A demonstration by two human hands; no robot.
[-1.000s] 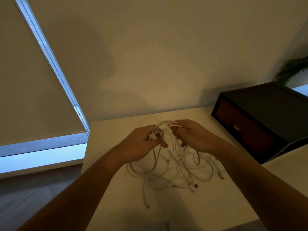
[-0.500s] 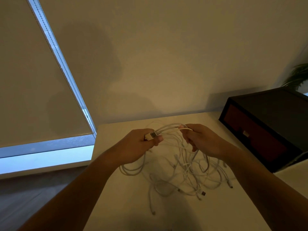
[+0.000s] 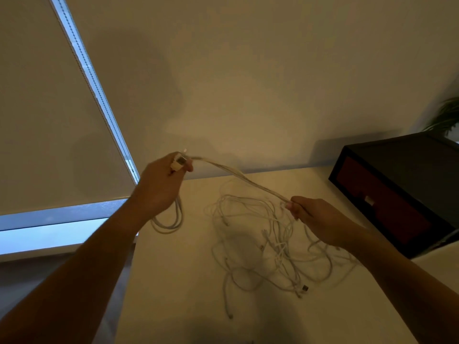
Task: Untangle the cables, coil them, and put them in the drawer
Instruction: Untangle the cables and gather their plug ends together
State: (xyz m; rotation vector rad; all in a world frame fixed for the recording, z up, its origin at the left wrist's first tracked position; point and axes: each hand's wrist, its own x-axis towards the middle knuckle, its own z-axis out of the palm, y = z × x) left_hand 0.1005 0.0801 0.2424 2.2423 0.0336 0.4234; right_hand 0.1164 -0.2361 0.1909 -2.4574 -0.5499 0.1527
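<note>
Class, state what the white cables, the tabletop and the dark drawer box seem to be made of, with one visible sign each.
White cables: flexible plastic or rubber sheath, smooth; they bend in loose loops. Tabletop: pale, matte, probably laminate or painted board; no grain shows. Dark drawer box: matte, perhaps plastic or wood; too dim to tell.

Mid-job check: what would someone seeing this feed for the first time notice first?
A white cable stretched through the air between the left hand, raised and gripping its plug end, and the right hand, lower. Under it a tangle of white cables lies on the pale table, with a dark drawer box at the right edge.
</note>
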